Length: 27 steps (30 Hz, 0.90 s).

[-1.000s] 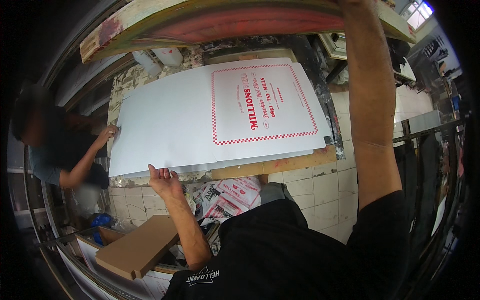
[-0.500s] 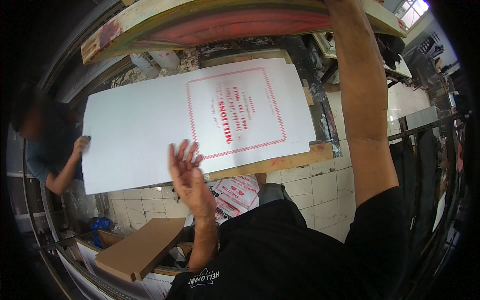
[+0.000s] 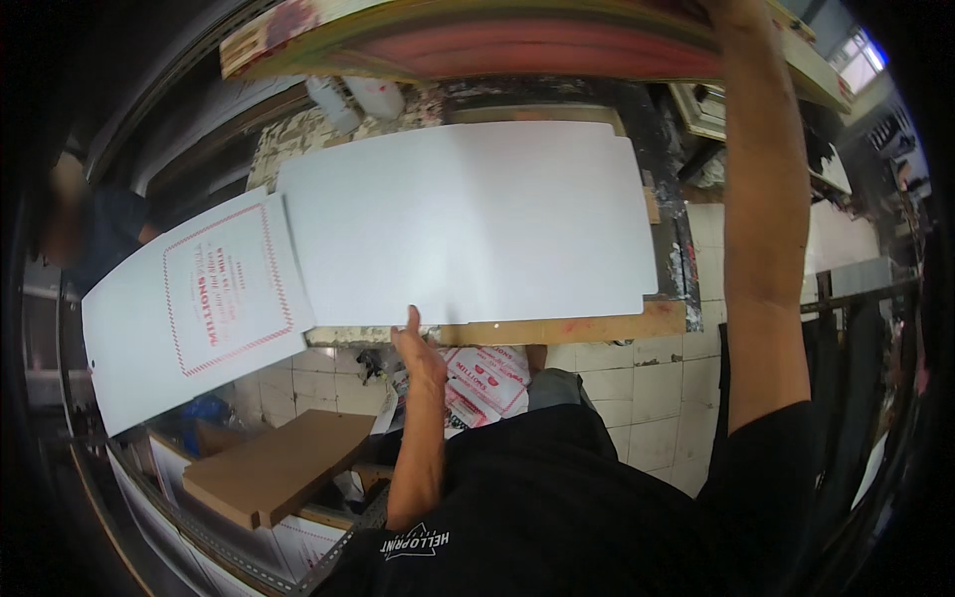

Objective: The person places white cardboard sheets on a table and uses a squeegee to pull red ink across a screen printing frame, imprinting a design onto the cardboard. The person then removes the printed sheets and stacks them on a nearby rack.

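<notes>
A blank white cardboard box sheet point(image 3: 477, 219) lies on the worktable. My left hand point(image 3: 420, 355) is at its near edge, thumb on top and the other fingers mostly hidden below, closed on that edge. High on the right, my right hand point(image 3: 734, 8) reaches the raised wooden-framed printing screen point(image 3: 557, 65); its fingers are out of sight beyond the frame. To the left, a white sheet with a red printed border and lettering point(image 3: 224, 289) slants downward on the co-worker's side, one corner close to the blank sheet.
A co-worker point(image 3: 109, 224) stands at far left. White plastic containers point(image 3: 378, 98) sit behind the sheet. A brown cardboard piece point(image 3: 284, 463) rests on a rack at lower left. Red-printed sheets point(image 3: 482, 383) lie below the table's wooden edge strip point(image 3: 587, 329).
The printed sheet has slid off to the left toward the co-worker, uncovering the blank one. My left hand has come from above the printed sheet down to the near edge.
</notes>
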Available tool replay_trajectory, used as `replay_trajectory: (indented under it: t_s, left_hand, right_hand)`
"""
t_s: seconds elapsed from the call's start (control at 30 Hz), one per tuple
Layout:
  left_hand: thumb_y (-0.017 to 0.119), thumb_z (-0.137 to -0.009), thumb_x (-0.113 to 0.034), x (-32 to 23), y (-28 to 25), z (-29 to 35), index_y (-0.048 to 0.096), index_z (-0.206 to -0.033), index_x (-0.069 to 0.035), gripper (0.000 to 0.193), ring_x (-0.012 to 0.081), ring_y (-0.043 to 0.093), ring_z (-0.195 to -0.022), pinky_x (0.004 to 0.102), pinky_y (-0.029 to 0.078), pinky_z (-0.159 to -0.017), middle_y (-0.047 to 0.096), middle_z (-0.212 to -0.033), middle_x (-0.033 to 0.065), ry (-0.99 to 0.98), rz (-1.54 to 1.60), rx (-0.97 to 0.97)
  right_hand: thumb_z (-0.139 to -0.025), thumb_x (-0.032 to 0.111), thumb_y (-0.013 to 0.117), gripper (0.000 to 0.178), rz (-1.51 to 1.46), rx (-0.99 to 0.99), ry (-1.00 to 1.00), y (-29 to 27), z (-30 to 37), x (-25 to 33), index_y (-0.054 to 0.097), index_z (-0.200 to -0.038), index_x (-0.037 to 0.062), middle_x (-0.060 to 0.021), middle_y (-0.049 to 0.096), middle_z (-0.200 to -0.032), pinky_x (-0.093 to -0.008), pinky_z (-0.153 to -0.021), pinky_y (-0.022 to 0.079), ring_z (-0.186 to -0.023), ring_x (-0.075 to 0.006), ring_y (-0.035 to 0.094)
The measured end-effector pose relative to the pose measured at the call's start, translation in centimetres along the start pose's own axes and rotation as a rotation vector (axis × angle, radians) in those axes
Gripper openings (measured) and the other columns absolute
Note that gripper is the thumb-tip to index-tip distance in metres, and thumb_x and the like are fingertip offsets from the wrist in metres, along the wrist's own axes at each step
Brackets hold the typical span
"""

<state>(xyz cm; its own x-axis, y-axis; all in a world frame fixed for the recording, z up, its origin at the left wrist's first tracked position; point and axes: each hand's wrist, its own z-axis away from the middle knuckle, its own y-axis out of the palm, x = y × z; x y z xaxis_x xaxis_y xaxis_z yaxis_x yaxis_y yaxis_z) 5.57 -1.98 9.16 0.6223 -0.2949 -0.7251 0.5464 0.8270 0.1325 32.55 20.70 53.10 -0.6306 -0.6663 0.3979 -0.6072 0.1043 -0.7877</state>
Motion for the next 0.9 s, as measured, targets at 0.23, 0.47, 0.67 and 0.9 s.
replay_trajectory:
  t_s: [0.23,0.47,0.67,0.9]
  left_hand:
    - [0.07,-0.092,-0.046,-2.5,-2.8,-6.4,0.036,-0.15,-0.006,0.078,0.0269,0.03,-0.139,0.049,0.027,-0.109,0.03,-0.152,0.0127,-0.055,0.3,0.065]
    - [0.074,-0.087,-0.05,-2.4,-3.0,-6.4,0.023,-0.157,-0.009,0.096,0.0302,0.023,-0.149,0.0547,0.024,-0.117,0.022,-0.158,0.0143,-0.069,0.405,0.058]
    - [0.07,-0.093,-0.047,-3.7,-1.8,-3.6,0.022,-0.158,-0.008,0.09,0.0303,0.027,-0.147,0.0571,0.027,-0.116,0.031,-0.156,0.0141,0.025,0.207,0.046]
    - [0.082,-0.086,-0.02,-9.2,2.4,5.7,0.008,-0.161,-0.005,0.107,0.0288,0.054,-0.13,0.0428,0.046,-0.108,0.047,-0.144,0.0201,0.711,0.408,0.761]
  right_hand:
    - [-0.084,0.034,0.083,0.042,0.043,-0.048,0.015,-0.1,-0.1,-0.8,0.075,-0.101,-0.003,-0.0088,0.073,-0.086,-0.0302,-0.078,0.049,-0.083,-0.0155,0.063]
    - [-0.084,0.034,0.083,0.041,0.125,-0.111,-0.07,0.4,0.3,-0.6,0.075,-0.104,-0.0016,-0.0097,0.073,-0.089,-0.032,-0.08,0.05,-0.085,-0.018,0.064]
    - [-0.088,0.038,0.078,0.04,0.121,0.001,0.019,0.6,1.8,0.9,0.077,-0.108,0.0032,-0.0046,0.071,-0.077,-0.0303,-0.07,0.049,-0.073,-0.0165,0.063]
    - [-0.079,0.023,0.082,0.044,0.309,-0.108,-0.165,8.3,14.0,1.7,0.074,-0.121,0.0128,-0.015,0.075,-0.096,-0.036,-0.073,0.057,-0.084,-0.0277,0.074]
